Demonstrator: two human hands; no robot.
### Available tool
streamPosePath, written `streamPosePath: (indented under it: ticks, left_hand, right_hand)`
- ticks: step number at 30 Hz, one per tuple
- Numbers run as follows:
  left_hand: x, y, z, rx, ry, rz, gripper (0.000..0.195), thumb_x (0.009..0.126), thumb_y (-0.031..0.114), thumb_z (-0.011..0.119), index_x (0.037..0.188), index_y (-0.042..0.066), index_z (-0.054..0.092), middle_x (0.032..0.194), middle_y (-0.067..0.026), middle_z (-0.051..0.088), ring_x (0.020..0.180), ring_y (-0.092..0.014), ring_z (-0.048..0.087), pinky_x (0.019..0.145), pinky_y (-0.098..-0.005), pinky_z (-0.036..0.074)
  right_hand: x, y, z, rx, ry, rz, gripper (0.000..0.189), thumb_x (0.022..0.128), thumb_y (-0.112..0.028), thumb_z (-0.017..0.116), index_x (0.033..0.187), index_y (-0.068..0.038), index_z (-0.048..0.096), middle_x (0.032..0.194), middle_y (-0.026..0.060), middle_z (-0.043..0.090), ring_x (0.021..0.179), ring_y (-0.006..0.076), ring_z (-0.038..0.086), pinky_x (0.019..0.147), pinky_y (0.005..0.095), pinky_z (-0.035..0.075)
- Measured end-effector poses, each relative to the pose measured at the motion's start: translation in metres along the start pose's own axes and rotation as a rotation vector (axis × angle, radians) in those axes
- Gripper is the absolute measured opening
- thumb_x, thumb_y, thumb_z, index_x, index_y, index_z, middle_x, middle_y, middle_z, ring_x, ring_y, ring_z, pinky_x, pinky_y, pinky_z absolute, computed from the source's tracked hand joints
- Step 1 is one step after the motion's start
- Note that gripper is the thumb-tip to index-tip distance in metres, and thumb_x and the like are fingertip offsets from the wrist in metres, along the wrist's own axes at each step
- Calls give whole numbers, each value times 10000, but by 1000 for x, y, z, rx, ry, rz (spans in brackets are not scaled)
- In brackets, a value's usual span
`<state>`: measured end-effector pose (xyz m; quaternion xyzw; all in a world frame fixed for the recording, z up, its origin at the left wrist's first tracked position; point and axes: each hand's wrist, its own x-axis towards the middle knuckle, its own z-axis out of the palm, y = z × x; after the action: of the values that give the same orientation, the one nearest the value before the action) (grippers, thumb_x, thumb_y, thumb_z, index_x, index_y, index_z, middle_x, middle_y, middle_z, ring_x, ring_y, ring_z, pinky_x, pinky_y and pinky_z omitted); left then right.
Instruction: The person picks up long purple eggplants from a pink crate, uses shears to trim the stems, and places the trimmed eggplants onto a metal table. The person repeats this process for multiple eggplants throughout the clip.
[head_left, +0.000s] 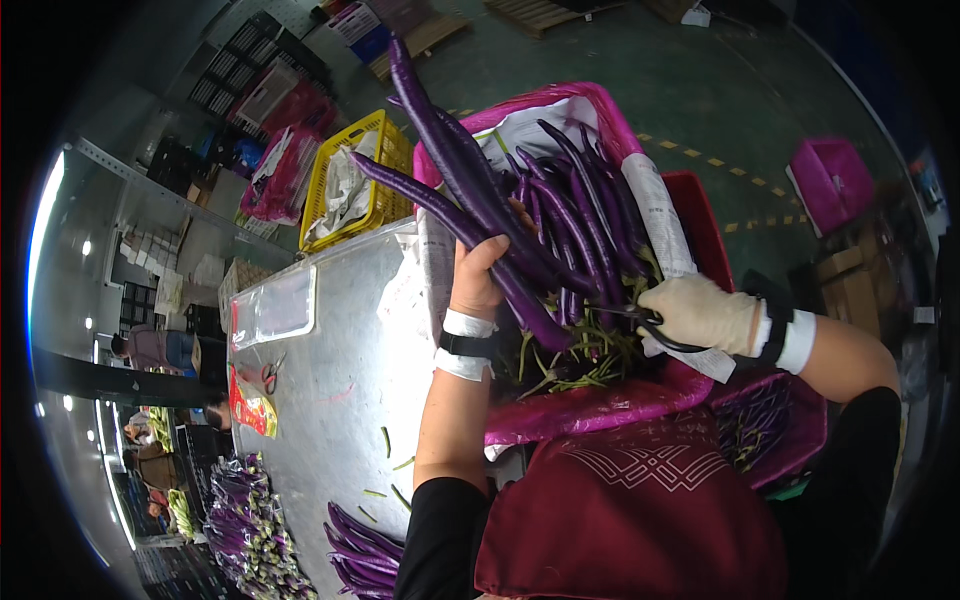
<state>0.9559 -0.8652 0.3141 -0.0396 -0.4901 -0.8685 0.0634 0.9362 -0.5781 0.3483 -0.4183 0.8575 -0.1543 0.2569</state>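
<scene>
My left hand (480, 274) is bare and grips several long purple eggplants (457, 172) over a crate lined with pink plastic (600, 401) and newspaper. My right hand (697, 311), in a pale glove, holds black-handled scissors (649, 319); the blades lie beside the lower ends of the held eggplants. More long eggplants (577, 217) fill the crate under and beside my hands. Cut green stems (592, 367) lie at the crate's near side. The scissors' blades show only in part.
A metal table (337, 375) at the left bears red-handled scissors (271, 373), a printed packet (253, 409) and more eggplants (364, 555). Beyond it is a yellow crate (382, 180). A pink-lined crate (772, 427) of thin trimmings stands at the lower right. Other people are at the far left.
</scene>
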Motion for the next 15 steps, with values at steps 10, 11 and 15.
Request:
streamPosePath:
  ticks: [10,11,15]
  left_hand:
    - [-6,-9,21,-2,46,-4,513,713,119,597,1190,-59,537,1057,-153,632,943,-290,638,854,-398,535]
    - [-7,-13,23,26,106,4,444,709,55,568,1136,-62,587,931,-123,662,878,-256,649,800,-375,535]
    - [-25,-1,24,659,278,-83,429,728,76,648,1136,-33,574,1043,-108,627,923,-215,603,817,-344,496]
  right_hand:
    - [23,-7,23,-673,162,-282,137,732,-161,610,795,-40,624,736,130,633,738,293,642,628,391,488]
    - [19,1,28,-527,247,-403,116,744,-146,600,784,-38,614,731,141,624,728,309,634,619,409,484]
    - [1,25,37,-214,65,-417,333,747,-313,728,832,-25,584,777,199,582,755,400,578,669,491,457]
